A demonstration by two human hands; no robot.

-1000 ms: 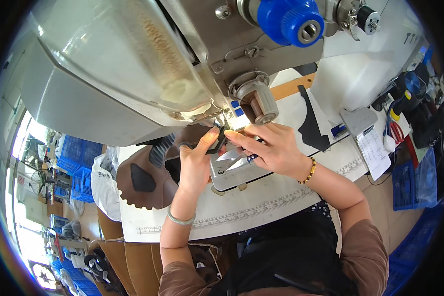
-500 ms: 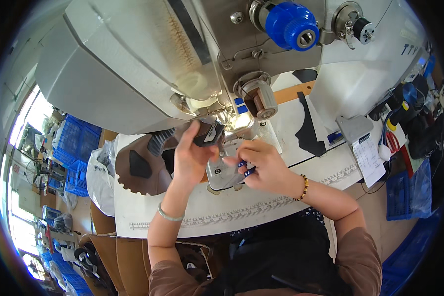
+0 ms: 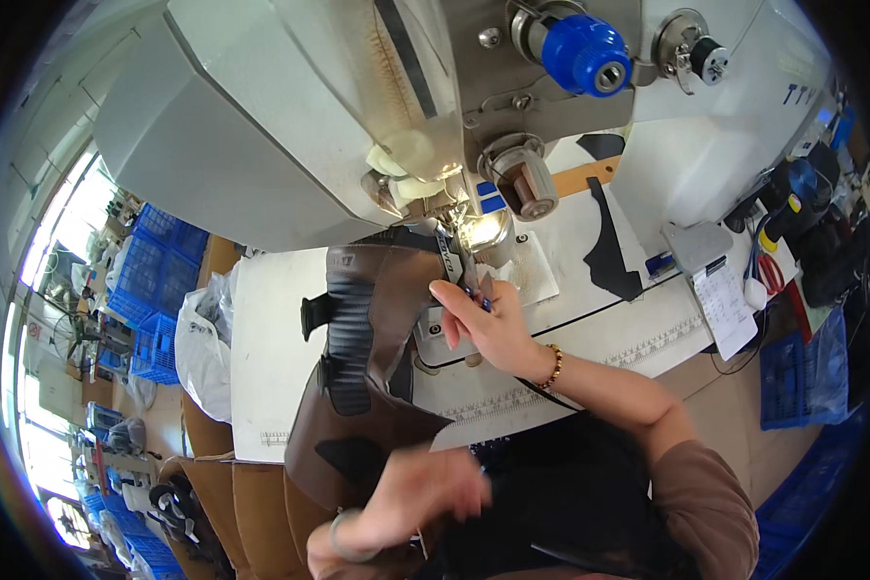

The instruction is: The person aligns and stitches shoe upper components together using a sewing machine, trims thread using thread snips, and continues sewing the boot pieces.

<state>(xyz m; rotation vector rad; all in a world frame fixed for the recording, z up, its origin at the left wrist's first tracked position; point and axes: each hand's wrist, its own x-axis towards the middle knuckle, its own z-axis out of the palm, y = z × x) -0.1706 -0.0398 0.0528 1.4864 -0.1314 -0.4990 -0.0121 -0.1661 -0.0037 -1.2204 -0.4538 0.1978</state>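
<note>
A brown leather-like workpiece point(image 3: 396, 290) with a ribbed black panel point(image 3: 350, 324) and black buckle-like tabs hangs from the sewing machine's needle area down over the table's front edge. My right hand point(image 3: 498, 329) is closed round small thread snips point(image 3: 472, 275) with a blue handle; their blades point up beside the workpiece's upper end, just below the needle area. My left hand point(image 3: 425, 488) is off the workpiece's upper part, low in front of my black apron and near its lower end. Motion smears its fingers.
The large sewing machine head point(image 3: 290, 116), with a blue knob point(image 3: 590, 58), overhangs the table. To the right lie a black cut piece point(image 3: 609, 251) and a clipboard point(image 3: 710, 280). A plastic bag point(image 3: 206, 338) hangs at the left edge, and cardboard boxes point(image 3: 251, 512) stand below.
The workpiece has swung toward me and now drapes over the table's front edge. My left hand has let go at the needle area and dropped down. My right hand stays nearby with the snips.
</note>
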